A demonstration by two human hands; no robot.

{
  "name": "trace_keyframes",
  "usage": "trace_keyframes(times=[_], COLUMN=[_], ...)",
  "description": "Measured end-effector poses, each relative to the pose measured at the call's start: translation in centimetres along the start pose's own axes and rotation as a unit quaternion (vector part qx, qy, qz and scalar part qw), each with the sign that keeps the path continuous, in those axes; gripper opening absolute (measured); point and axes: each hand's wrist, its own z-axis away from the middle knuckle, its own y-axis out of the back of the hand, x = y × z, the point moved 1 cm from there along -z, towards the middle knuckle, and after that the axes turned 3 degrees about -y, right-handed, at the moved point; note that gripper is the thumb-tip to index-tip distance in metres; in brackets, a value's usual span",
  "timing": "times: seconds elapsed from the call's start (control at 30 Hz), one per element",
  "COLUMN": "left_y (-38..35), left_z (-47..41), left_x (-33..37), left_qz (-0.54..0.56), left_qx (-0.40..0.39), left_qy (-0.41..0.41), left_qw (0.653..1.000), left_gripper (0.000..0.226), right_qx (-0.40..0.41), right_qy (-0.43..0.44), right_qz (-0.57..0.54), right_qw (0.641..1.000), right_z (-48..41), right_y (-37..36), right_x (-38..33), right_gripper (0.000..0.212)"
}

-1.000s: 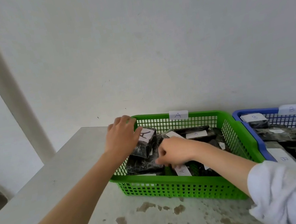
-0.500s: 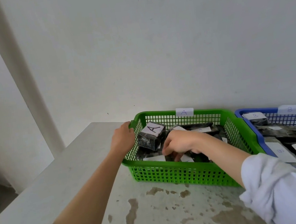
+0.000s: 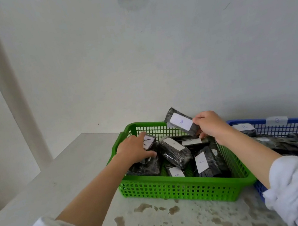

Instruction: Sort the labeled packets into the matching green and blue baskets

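Note:
The green basket (image 3: 175, 190) stands on the table and holds several dark packets with white "A" labels. My right hand (image 3: 210, 125) grips one such packet (image 3: 181, 124) and holds it tilted above the basket's far rim. Inside the basket's left end, my left hand (image 3: 134, 150) rests on another labeled packet (image 3: 149, 143), fingers curled over it. The blue basket (image 3: 281, 126) sits to the right, touching the green one, with several dark packets, one labeled "B" (image 3: 244, 127). A "B" tag (image 3: 277, 120) hangs on its far rim.
The table top (image 3: 58, 184) is pale and stained near the front. Its left edge drops off at the left. A white wall (image 3: 154, 54) rises right behind both baskets, and a pale post (image 3: 3, 76) stands at the left.
My right hand has lifted out of the green basket with an "A" packet. My left hand has moved from the basket's left rim onto a packet inside. The view has shifted left.

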Motion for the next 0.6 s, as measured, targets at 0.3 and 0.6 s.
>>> trace_keyframes(times=[0.3, 0.6], left_y=[1.2, -1.4], left_z=[-1.4, -2.8], left_x=[-0.6, 0.8], left_qz=[0.001, -0.171], left_qx=[0.121, 0.046], left_qy=[0.046, 0.011], left_qw=[0.992, 0.984], left_gripper=[0.063, 0.063], right_qx=[-0.018, -0.047], right_qy=[-0.022, 0.025], right_qz=[-0.114, -0.113], right_qw=[0.993, 0.992], right_z=[-1.4, -0.9], right_y=[0.5, -1.3], right_x=[2.6, 2.3], right_gripper=[0.029, 0.031])
